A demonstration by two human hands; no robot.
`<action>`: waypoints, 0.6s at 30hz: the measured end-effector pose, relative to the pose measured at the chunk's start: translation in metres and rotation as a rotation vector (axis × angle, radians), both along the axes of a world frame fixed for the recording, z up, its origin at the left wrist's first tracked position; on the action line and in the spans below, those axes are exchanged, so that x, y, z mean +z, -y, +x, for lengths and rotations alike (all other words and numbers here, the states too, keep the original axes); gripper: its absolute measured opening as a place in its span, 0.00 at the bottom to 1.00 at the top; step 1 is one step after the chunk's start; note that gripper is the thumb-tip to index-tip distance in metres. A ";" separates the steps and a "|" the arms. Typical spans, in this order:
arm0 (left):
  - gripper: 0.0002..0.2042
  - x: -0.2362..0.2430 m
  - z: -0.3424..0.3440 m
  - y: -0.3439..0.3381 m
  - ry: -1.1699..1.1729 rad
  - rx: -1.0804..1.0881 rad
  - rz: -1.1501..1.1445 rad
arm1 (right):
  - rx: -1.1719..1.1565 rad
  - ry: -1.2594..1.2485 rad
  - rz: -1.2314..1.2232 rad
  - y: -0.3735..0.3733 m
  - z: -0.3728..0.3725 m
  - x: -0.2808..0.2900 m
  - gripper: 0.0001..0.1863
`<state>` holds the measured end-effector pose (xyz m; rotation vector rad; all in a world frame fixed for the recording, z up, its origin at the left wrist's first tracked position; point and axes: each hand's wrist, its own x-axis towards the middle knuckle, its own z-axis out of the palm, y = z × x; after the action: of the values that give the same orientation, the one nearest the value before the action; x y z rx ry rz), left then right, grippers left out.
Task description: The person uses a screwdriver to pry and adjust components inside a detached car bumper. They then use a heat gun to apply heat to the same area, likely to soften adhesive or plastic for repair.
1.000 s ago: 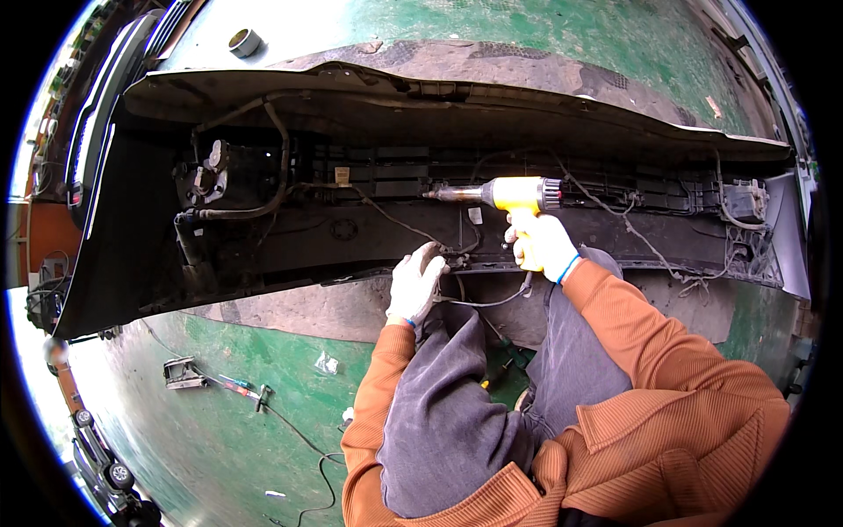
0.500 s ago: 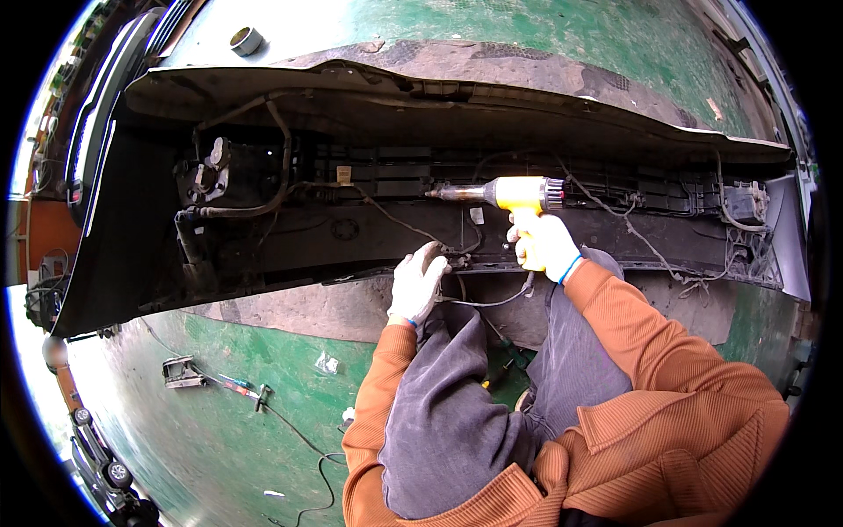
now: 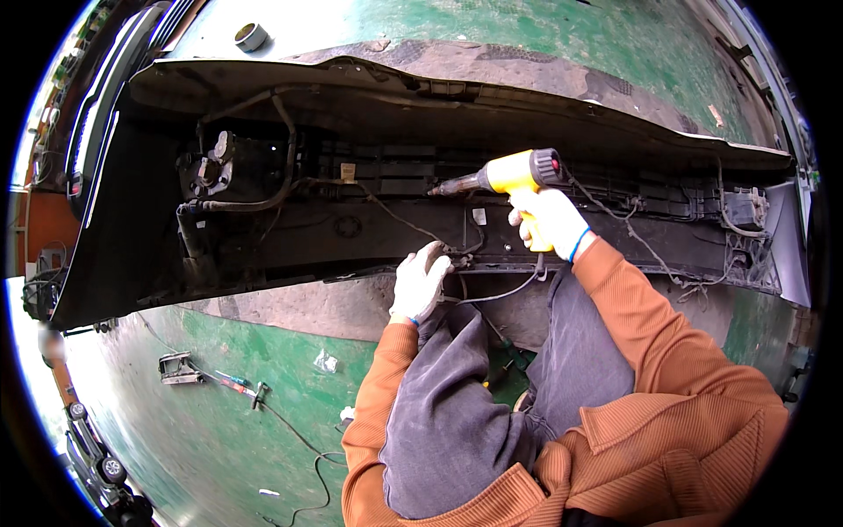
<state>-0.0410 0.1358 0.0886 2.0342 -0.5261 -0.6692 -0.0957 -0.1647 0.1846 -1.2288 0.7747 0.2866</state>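
A yellow heat gun (image 3: 514, 171) with a long metal nozzle is in my right hand (image 3: 551, 221), gloved in white, its fingers closed around the handle. The nozzle points left and slightly toward me, over the inside of a large black car bumper (image 3: 386, 230) lying across in front of me. My left hand (image 3: 420, 279), also in a white glove, is at the bumper's near edge. Its fingers bend over that edge beside a thin wiring harness (image 3: 399, 220); their undersides are hidden. A grey cable (image 3: 505, 296) hangs from the gun's handle and loops toward my left hand.
Under the bumper lies a worn brown mat (image 3: 290, 307) on the green floor. At the lower left are a small dark metal part (image 3: 180, 369), a corded tool (image 3: 255, 393) and a clear plastic bag (image 3: 326, 361). A roll of tape (image 3: 250, 37) sits beyond the bumper.
The heat gun's back end has risen away from me, so its nozzle now slants down toward the left. My right hand has shifted slightly right. My left hand stays at the bumper's edge.
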 end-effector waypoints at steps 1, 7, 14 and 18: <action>0.27 -0.003 0.000 -0.001 -0.001 -0.002 0.004 | 0.023 0.009 -0.038 0.000 0.010 0.005 0.13; 0.28 -0.015 -0.001 -0.001 0.049 0.020 0.014 | 0.110 -0.025 -0.025 0.008 0.052 0.038 0.11; 0.28 -0.012 -0.001 0.000 0.011 0.026 -0.004 | 0.237 0.013 -0.149 0.010 0.069 0.048 0.14; 0.28 -0.014 -0.002 -0.001 0.046 0.026 0.015 | 0.247 0.039 -0.151 0.010 0.071 0.047 0.15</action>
<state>-0.0428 0.1367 0.0741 2.0713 -0.5217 -0.6133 -0.0242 -0.1749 0.2319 -1.4719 0.6192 0.4094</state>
